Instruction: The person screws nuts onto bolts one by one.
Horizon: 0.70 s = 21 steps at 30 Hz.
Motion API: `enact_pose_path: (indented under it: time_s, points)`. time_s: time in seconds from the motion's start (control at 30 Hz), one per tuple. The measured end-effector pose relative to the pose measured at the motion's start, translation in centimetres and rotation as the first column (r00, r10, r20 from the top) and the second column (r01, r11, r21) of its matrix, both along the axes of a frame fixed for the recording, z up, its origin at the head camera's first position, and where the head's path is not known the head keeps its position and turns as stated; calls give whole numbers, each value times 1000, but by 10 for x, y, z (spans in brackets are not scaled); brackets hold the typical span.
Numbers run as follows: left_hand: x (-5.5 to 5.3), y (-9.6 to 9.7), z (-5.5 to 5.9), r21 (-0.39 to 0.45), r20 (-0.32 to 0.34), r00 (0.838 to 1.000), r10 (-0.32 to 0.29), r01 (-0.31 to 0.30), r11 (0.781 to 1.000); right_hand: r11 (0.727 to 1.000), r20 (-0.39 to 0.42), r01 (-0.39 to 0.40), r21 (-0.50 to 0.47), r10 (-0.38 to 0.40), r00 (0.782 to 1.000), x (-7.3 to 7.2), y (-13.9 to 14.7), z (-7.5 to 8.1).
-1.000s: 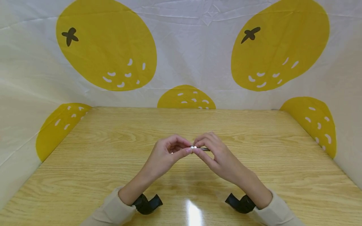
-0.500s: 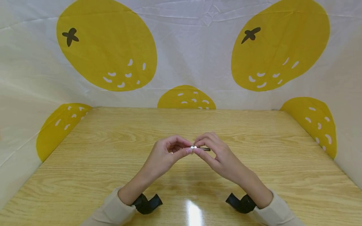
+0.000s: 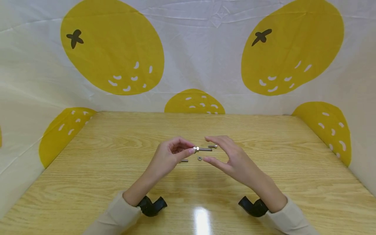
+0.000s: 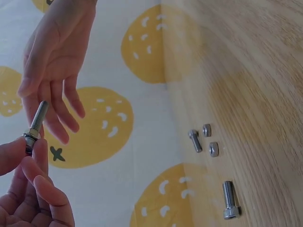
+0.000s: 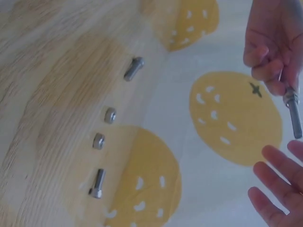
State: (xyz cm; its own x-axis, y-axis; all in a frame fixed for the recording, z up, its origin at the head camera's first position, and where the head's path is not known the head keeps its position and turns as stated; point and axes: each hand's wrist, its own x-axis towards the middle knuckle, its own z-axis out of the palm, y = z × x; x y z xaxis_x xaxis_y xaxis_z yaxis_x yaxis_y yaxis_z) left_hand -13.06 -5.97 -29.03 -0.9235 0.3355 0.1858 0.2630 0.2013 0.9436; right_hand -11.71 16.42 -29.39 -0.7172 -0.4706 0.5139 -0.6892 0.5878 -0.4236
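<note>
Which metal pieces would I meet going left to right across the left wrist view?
Held bolt → upper loose bolt → upper loose nut → lower loose nut → lower loose bolt.

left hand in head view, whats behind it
A bolt on the table: its threaded end shows past the left hand; its head is covered there, but visible in the left wrist view.
</note>
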Motion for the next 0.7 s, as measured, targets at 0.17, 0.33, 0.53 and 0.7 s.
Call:
enact_pose_path:
  time_s: [0.17,0.33,0.53,0.7]
  points:
    - [-12,-6,-5,-37,5,999,35,-35,999,1000,11,18,16,-18,1000,-1,6,-4]
    - [-30,-14,-14,-68,67,994,90,-85,994,999,19,42,24,-42,999,-2,14,-8]
    - [-54,-22,-26,-122,139,983,123,-107,987,998,2,52,28,-53,999,-4,22,-12]
    - [-70,-25,-36,-187,185,972,147,-112,976,998,11,55,28,-55,998,-5,24,-14]
